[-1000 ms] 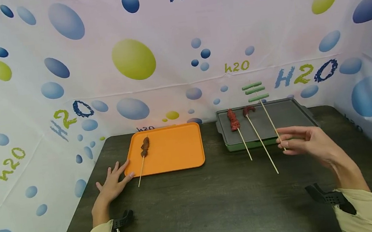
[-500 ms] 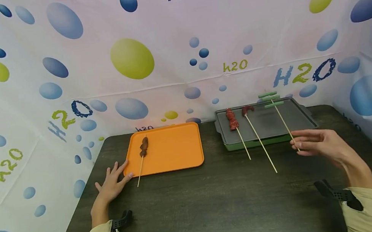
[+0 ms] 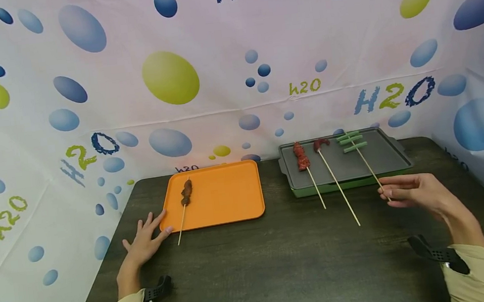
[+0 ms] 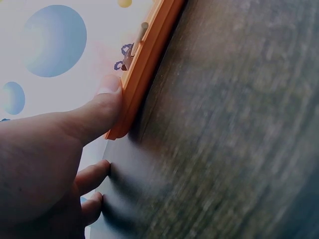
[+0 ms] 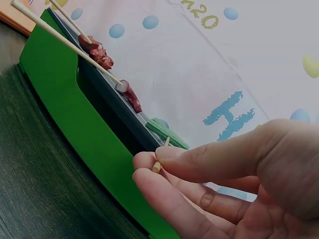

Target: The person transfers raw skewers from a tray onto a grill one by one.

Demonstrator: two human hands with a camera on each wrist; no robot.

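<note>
My right hand [image 3: 424,195] pinches the lower end of a wooden skewer between thumb and fingers. Green bean-like pieces [image 3: 351,141] are threaded crosswise at its far end, over the dark grill plate [image 3: 377,158]. In the right wrist view the stick's blunt tip [image 5: 157,167] pokes out of the pinch. Left of it on the plate lie a red meat skewer [image 3: 302,158] and a skewer with a curled dark-red piece [image 3: 321,145]. My left hand [image 3: 142,242] rests with spread fingers at the orange tray's [image 3: 229,197] near-left corner, thumb on its rim.
A brown meat skewer [image 3: 187,192] lies on the tray's left side, its stick reaching past the front edge. The grill has a green base [image 3: 331,188]. Sticks from the grill overhang the dark wooden table [image 3: 273,267]. A patterned curtain [image 3: 211,35] stands behind.
My right hand has moved right and slightly down with the green skewer, whose pieces have come down from above the grill's back edge to over the plate. The left hand has stayed put.
</note>
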